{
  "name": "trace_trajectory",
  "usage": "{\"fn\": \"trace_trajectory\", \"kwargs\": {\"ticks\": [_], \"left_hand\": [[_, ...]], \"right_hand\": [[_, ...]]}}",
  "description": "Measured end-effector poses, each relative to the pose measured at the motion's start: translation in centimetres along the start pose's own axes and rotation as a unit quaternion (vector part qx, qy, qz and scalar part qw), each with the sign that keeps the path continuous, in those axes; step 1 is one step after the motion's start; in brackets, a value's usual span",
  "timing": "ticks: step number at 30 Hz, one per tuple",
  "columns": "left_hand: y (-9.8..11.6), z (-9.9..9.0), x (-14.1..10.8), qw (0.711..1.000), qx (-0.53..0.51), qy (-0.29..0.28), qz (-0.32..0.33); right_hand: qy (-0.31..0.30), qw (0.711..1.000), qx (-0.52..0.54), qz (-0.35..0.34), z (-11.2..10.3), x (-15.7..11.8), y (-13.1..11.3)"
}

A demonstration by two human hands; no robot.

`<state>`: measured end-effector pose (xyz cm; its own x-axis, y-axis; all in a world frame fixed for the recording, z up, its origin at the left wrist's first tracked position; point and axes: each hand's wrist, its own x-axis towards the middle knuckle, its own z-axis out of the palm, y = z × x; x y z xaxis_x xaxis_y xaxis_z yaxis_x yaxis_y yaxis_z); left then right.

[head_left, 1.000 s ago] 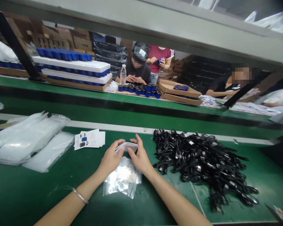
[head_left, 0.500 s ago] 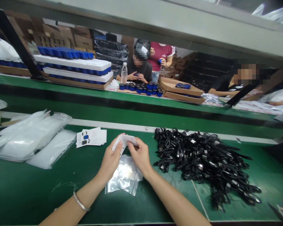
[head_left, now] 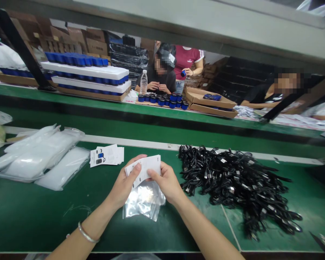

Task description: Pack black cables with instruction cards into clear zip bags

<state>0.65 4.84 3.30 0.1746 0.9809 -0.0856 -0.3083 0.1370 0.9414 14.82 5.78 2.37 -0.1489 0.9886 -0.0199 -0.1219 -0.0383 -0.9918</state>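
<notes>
Both of my hands hold a small stack of white printed leaflets (head_left: 144, 169) above the table. My left hand (head_left: 125, 182) grips the left side, its thumb across the front. On the right side, my right hand (head_left: 169, 180) pinches the leaflets with its thumb on the face and fingers behind. Beneath them lie clear plastic bags (head_left: 144, 204), partly covered by the hands. To the left, more printed leaflets (head_left: 105, 155) lie fanned on the green table, the top one showing pictures of a blue and black item.
A heap of black USB cables (head_left: 227, 184) spreads over the table (head_left: 97, 231) on the right. Packs of white plastic bags (head_left: 40, 155) lie left. Behind a raised green ledge, co-workers sit near blue-and-black cylinders (head_left: 162, 100), a bottle (head_left: 143, 83) and cardboard trays (head_left: 211, 101). A beam (head_left: 206, 25) crosses overhead.
The leaflets were bent between my hands and now stand flatter, their printed face more visible. My right hand has shifted slightly right. The view has moved a little.
</notes>
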Motion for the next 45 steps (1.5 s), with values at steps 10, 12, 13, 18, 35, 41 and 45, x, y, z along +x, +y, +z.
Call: {"fn": "trace_trajectory", "kwargs": {"ticks": [10, 12, 13, 18, 35, 41, 45], "left_hand": [[-0.6, 1.1, -1.4, 0.999, -0.032, 0.037, -0.014], [-0.5, 0.7, -2.0, 0.997, -0.077, -0.020, 0.000], [-0.3, 0.3, -2.2, 0.992, -0.108, -0.065, 0.005], [-0.1, -2.4, -2.2, 0.946, -0.164, -0.278, -0.026], [-0.9, 0.1, -3.4, 0.984, -0.114, -0.069, 0.114], [-1.1, 1.2, -2.9, 0.978, -0.098, 0.171, 0.069], [-1.5, 1.1, -3.4, 0.980, -0.075, 0.170, 0.065]], "right_hand": [[0.064, 0.997, -0.038, -0.013, 1.2, -1.4, 0.0], [0.049, 0.998, -0.030, -0.004, 1.1, -1.6, -0.3], [0.026, 1.000, -0.014, 0.010, 1.0, -1.7, -0.6], [-0.141, 0.977, 0.108, 0.116, 0.4, -2.4, -1.6], [-0.144, 0.971, 0.133, 0.138, 0.8, -3.3, -1.1], [-0.116, 0.991, -0.024, 0.062, 2.2, -5.1, -0.8], [-0.060, 0.996, 0.018, 0.067, 2.8, -5.0, -0.5]]}}
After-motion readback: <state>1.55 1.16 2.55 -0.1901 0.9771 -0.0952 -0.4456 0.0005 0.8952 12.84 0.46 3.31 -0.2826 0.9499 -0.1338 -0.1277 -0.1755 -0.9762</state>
